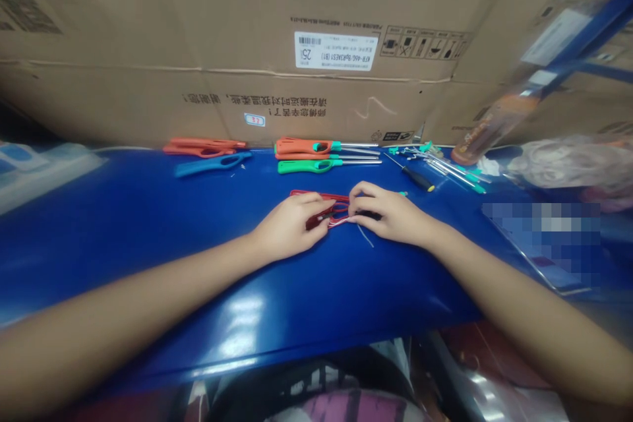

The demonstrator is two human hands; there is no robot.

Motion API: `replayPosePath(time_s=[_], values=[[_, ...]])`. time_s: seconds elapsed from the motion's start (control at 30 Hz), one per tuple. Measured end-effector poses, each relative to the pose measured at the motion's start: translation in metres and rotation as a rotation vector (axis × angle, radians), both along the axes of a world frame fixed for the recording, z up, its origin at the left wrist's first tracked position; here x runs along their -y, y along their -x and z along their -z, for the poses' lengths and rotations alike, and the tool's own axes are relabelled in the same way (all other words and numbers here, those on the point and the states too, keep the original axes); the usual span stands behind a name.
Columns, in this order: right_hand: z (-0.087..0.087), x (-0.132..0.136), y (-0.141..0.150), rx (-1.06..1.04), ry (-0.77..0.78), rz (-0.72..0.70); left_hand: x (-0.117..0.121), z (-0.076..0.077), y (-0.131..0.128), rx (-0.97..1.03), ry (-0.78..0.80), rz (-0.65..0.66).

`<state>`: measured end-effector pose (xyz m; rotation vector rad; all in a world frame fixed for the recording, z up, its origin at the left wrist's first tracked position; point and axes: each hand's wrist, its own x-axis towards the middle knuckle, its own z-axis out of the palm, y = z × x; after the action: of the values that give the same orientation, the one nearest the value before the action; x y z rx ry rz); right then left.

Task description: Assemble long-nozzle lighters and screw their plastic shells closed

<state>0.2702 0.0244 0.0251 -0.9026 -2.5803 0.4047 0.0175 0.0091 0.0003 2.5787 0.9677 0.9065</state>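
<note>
My left hand (pixel 291 224) is closed around a red utility lighter shell (pixel 339 219), which looks opened up, with its inside showing. The fingertips of my right hand (pixel 383 211) pinch at the shell's front end; what exactly they hold there is hidden. A thin pale wire (pixel 366 236) hangs below the right fingertips. Behind the hands lies a red shell edge (pixel 316 194). Farther back are a green lighter (pixel 306 166) with a metal tube and orange lighters (pixel 299 146) stacked beside it.
At the back left lie orange shells (pixel 198 146) and a blue shell (pixel 212 163). Right of centre are a screwdriver (pixel 415 177) and several metal tubes with green ends (pixel 459 175). An orange bottle (pixel 494 125) leans near a cardboard wall (pixel 198 26). A flat tablet-like object (pixel 524 250) lies on the right.
</note>
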Motion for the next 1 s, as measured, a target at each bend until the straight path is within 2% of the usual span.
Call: replayPosePath(time_s=[0.23,0.47,0.63,0.83,1.0], values=[[-0.001,0.002,0.0,-0.063,0.04,0.001,0.0,-0.002,0.0,0.027,0.095,0.0],[0.001,0.0,0.006,-0.082,0.053,0.072,-0.004,-0.002,-0.001,0.066,0.106,-0.012],[0.0,-0.002,0.007,-0.093,0.091,0.128,-0.008,-0.013,-0.001,-0.046,0.147,-0.013],[-0.009,0.001,0.004,-0.077,0.151,0.035,-0.005,-0.019,-0.004,-0.109,0.132,-0.064],[-0.009,0.002,0.001,-0.044,0.126,0.014,-0.003,-0.021,-0.003,-0.133,0.132,-0.053]])
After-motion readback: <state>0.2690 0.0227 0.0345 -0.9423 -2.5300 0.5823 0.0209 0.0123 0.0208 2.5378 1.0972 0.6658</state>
